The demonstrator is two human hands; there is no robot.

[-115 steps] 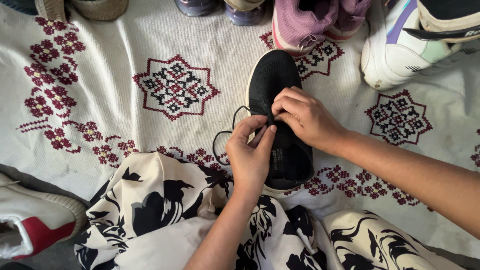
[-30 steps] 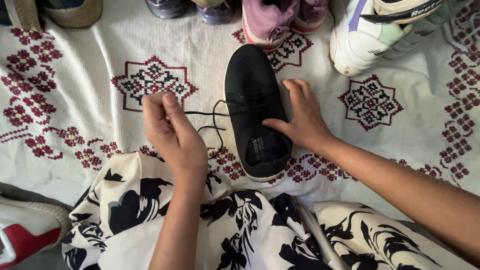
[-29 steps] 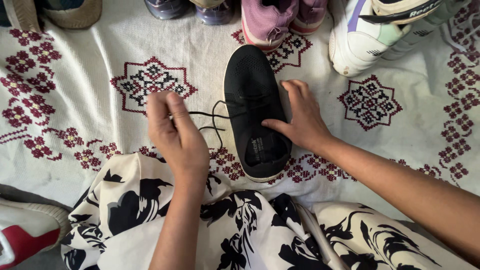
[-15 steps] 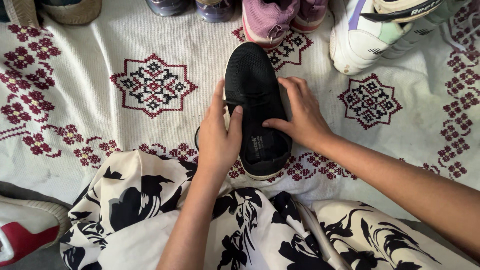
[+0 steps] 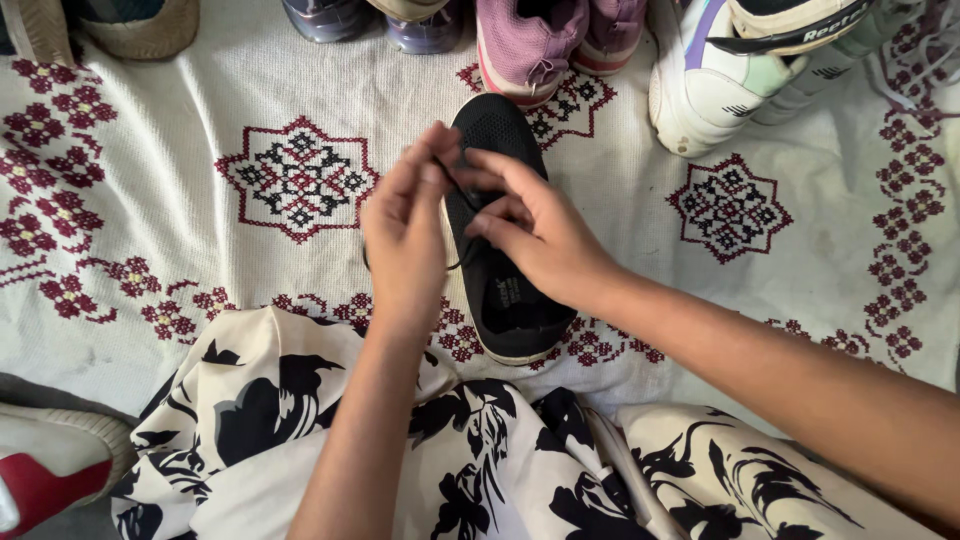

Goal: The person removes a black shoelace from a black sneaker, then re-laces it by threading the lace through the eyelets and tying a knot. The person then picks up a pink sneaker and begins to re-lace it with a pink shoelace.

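A black mesh shoe lies on the embroidered white cloth, toe pointing away from the person, heel opening nearest the patterned black-and-cream garment over the knees.

The left hand is raised over the shoe's left edge, with its fingertips pinched together near the toe end. A thin black lace runs from under that hand across the shoe's upper; the pinch appears to close on the lace, though the contact itself is hidden by the fingers.

The right hand lies over the middle of the shoe, fingers curled narrow and pointing toward the left hand, fingertips close to it at the lacing area. Whether it grips the lace cannot be told.

Change since half a second ago: the left hand was then flat against the shoe's left side with fingers extended; it is now lifted and pinched. The right hand then rested open along the shoe's right side; it has now moved up onto the upper. The shoe has stayed in roughly the same place on the cloth.

Beyond the toe, a pink shoe and a white sneaker sit on the cloth's far edge. A red-and-white shoe lies at lower left.
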